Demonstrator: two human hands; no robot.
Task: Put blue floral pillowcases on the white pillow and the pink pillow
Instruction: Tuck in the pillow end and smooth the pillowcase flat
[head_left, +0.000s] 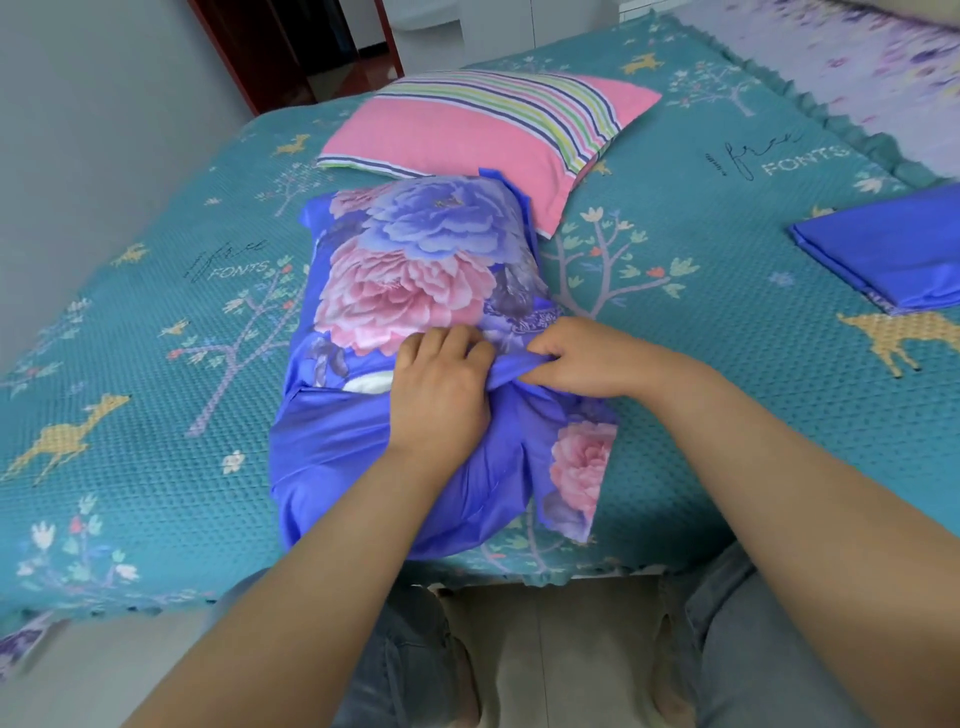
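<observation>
Left grip: my left hand (441, 387) lies on the near half of the blue floral pillowcase (415, 270), fingers curled down into the bunched blue fabric at its open edge.
Right grip: my right hand (582, 356) pinches a twisted fold of the same blue fabric between thumb and fingers, just beside the left hand.
White pillow: inside the pillowcase; only a small white sliver (366, 383) shows at the opening, left of my left hand.
Pillowcase: lengthwise on the bed (130, 415), far half filled and smooth, near half loose and wrinkled at the bed's edge.
Pink pillow: the pink striped pillow (483, 130) lies uncovered beyond the covered one, their far and near ends touching.
Second pillowcase: a folded blue pillowcase (883, 249) lies on the bed to the right, well apart.
</observation>
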